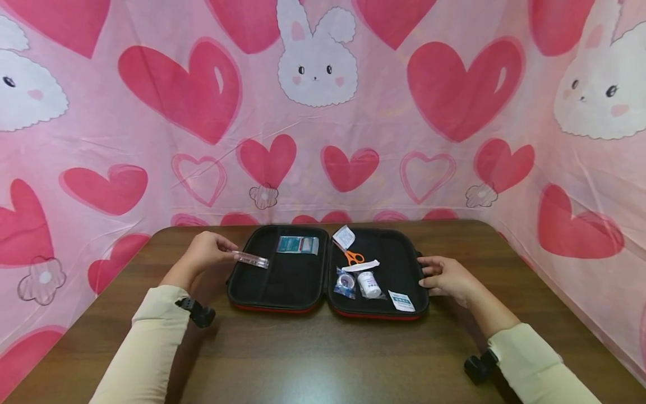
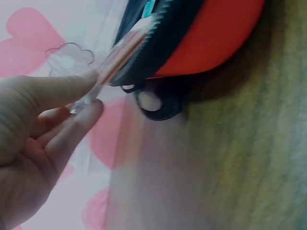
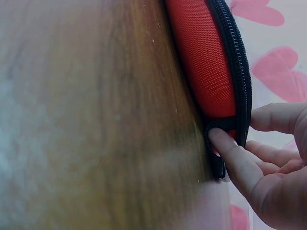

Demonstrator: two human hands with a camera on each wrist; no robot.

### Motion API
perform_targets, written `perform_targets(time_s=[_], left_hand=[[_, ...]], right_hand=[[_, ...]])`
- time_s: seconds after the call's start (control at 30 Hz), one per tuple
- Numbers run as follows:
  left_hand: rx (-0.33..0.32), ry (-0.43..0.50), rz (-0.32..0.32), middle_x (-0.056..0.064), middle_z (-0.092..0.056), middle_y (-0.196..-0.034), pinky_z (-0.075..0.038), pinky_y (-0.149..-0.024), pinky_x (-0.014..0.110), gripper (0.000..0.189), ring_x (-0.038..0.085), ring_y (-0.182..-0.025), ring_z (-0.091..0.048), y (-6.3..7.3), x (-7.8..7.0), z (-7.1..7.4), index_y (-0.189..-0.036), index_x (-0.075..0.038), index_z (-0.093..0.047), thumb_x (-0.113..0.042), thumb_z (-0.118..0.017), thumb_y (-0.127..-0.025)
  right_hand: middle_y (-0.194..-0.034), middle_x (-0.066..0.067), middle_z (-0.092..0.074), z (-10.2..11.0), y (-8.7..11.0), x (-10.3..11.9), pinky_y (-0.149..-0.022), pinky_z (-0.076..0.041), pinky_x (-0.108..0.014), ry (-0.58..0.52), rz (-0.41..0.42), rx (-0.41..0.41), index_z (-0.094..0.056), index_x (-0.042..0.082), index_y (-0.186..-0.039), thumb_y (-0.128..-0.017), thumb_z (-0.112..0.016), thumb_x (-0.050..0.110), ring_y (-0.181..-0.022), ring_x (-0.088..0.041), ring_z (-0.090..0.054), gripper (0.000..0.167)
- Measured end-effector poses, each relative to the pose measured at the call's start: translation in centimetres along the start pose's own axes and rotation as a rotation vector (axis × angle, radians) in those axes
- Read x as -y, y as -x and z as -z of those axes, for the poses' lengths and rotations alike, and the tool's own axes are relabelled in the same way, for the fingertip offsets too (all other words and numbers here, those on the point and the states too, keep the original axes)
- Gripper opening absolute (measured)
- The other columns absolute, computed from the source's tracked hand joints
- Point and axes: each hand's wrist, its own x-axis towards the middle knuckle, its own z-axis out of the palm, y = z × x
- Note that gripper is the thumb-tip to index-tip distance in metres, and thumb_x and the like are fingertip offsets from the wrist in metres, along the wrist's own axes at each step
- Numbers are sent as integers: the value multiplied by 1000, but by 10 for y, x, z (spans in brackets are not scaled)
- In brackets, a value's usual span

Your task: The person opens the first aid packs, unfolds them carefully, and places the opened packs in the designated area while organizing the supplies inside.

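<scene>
An unfolded zip case (image 1: 298, 285), black inside and red outside, lies on the table. My left hand (image 1: 208, 253) pinches one end of a slim clear-wrapped packet (image 1: 252, 259) between thumb and fingers. The packet's far end reaches over the left half of the case; its reddish-brown contents show in the left wrist view, but their kind is unclear. At the opposite side, my right hand (image 1: 449, 279) holds the case's edge, with a finger at the zipper (image 3: 240, 72) and another digit on the black strap loop (image 3: 213, 132).
In the left half lies a teal packet (image 1: 298, 245). The right half holds orange-handled scissors (image 1: 355, 257), a white strip (image 1: 361, 266), a wrapped tape roll (image 1: 345, 281), a white bagged roll (image 1: 369, 285) and white packets (image 1: 401, 301). A pink heart-print cloth (image 1: 348, 123) hangs behind the wooden table (image 1: 303, 359).
</scene>
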Motion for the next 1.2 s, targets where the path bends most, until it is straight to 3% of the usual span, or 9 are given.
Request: perform_targets(time_s=[0.17, 0.3, 0.4, 0.77, 0.87, 1.03, 1.2], left_hand=[[86, 28, 7, 11, -73, -81, -55, -71, 35, 17, 30, -81, -66, 2, 1, 6, -95, 0, -77, -10, -78, -81], [78, 19, -19, 9, -74, -81, -54, -71, 34, 18, 22, -79, -66, -1, 1, 6, -95, 1, -77, -9, -79, -80], [72, 49, 0, 11, -74, -84, -56, -72, 32, 20, 18, -79, -66, -2, 2, 6, -98, 1, -76, -9, -79, -80], [127, 205, 51, 15, -73, -88, -57, -78, 44, 21, 25, -79, -69, -12, -10, -4, -103, 7, -73, -3, -74, -84], [135, 197, 69, 13, -73, -88, -57, -80, 45, 20, 22, -77, -66, -15, -16, -8, -102, 5, -73, -4, -74, -85], [156, 146, 26, 10, -73, -88, -57, -80, 42, 20, 20, -78, -62, -21, -24, -15, -102, 2, -75, -9, -75, -86], [169, 152, 9, 9, -73, -89, -55, -84, 43, 20, 21, -83, -62, -27, -29, -22, -102, 1, -75, -10, -75, -85]], right_hand=[[-125, -33, -50, 0, 1, 1, -79, -58, -43, -2, 1, 3, -36, -11, -142, -86, -67, -5, -93, -25, -61, 65], [-124, -32, -51, 0, -1, 0, -79, -58, -42, -2, -7, -7, -37, -10, -142, -86, -68, -5, -93, -25, -61, 64], [-124, -30, -52, 0, -2, -1, -79, -58, -42, -9, -8, -11, -39, -9, -141, -86, -68, -5, -93, -25, -61, 63], [-123, -31, -52, 0, -3, -1, -79, -58, -43, -16, -7, -3, -38, -10, -141, -85, -68, -5, -92, -25, -61, 64], [-123, -30, -53, 0, -3, -1, -79, -58, -43, -19, -13, -8, -38, -9, -142, -85, -68, -5, -92, -25, -62, 64], [-123, -32, -52, 0, -2, 0, -79, -58, -44, -20, -6, 2, -37, -11, -142, -85, -68, -6, -92, -25, -62, 64], [-122, -31, -53, 0, -1, 1, -78, -58, -43, -24, -11, 2, -37, -11, -142, -85, -67, -7, -91, -25, -62, 64]])
